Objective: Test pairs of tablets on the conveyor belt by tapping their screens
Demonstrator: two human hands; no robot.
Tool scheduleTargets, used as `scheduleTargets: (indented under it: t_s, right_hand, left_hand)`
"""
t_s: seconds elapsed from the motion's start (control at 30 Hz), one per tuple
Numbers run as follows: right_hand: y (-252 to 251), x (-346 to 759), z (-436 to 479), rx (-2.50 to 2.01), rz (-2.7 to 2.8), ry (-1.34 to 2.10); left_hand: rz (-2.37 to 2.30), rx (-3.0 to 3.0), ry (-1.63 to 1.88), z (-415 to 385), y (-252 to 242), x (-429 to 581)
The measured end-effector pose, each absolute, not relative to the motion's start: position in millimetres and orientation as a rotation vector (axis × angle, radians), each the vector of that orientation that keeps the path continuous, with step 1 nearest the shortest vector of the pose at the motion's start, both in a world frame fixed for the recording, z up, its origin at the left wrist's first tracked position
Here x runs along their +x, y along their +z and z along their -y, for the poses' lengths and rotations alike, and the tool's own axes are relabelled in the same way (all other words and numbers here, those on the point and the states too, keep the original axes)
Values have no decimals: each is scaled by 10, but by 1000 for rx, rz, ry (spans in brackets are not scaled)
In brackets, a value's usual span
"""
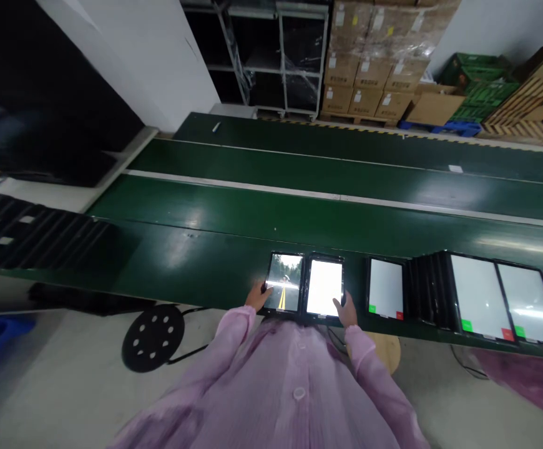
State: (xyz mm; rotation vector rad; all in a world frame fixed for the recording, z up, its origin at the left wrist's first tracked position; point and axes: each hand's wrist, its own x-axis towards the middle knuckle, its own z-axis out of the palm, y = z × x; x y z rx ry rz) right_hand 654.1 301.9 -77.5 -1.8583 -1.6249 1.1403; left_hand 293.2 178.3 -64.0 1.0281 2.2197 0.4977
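Note:
Two tablets lie side by side at the near edge of the green workbench. A road with yellow lines and trees fills the screen of the left tablet (284, 277). Its left edge is in the grip of my left hand (256, 296), with the thumb over the frame. The right tablet (324, 284) glows plain white. My right hand (347, 310) grips its lower right edge, thumb on the screen and the other fingers partly hidden. Just right of that hand rests another tablet (386, 287) with a pale screen and green and red corner squares.
A row of stacked dark tablets (428, 290) stands to the right, with two lit tablets (482, 296) beyond it. More dark units (32, 234) line the far left. Long green belts (290, 209) run across. A black stool (153, 337) stands below the bench, cartons (365, 68) behind.

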Motion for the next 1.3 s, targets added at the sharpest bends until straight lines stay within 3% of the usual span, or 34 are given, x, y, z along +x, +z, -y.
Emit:
scheduleTargets:
  t_s: [0.27, 0.5, 1.0, 1.3]
  right_hand:
    - [-844, 6763, -2457, -1744, 1732, 1269]
    - [-841, 6693, -2418, -1830, 1697, 1200]
    - [-679, 6300, -2551, -2254, 1704, 961]
    - [-630, 6323, -2570, -2274, 1782, 942]
  left_hand:
    - [-2203, 869, 621, -1147, -692, 3210]
    - [-2282, 855, 585, -1181, -634, 3344]
    - [-2323, 772, 114, -1576, -417, 3304]
    - [-2317, 701, 138, -1586, -465, 3271]
